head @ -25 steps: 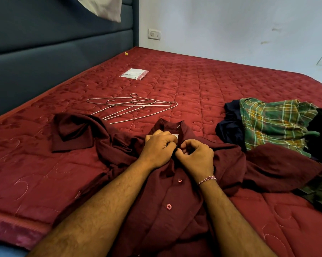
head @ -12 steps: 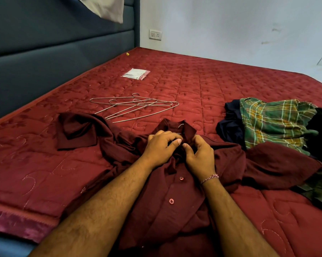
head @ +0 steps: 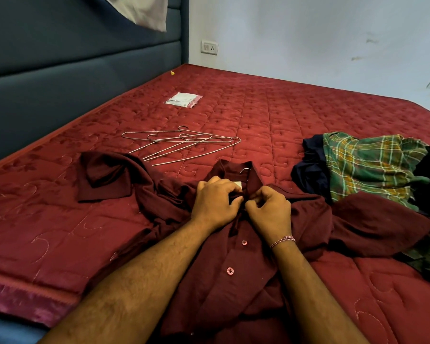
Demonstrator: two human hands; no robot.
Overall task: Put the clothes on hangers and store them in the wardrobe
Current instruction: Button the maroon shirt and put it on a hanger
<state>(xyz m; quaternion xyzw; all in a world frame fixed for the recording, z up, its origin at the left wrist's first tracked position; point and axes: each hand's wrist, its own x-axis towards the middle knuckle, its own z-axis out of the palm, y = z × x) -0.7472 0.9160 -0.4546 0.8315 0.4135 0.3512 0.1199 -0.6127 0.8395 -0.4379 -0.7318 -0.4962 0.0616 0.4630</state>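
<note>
both hands [head: 241,204] pinch one maroon shirt [head: 221,281]; three hangers [head: 184,142] nearby.

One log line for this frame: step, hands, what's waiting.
step: buttoning maroon shirt at collar | hands: left hand, right hand pinch placket | hanger hook in collar | waiting: spare hangers, clothes pile

We see a red quilted bed [head: 271,115], a blue padded headboard [head: 60,78], a white wall socket [head: 209,47] and a small plastic packet [head: 183,100] lying on the quilt.
</note>
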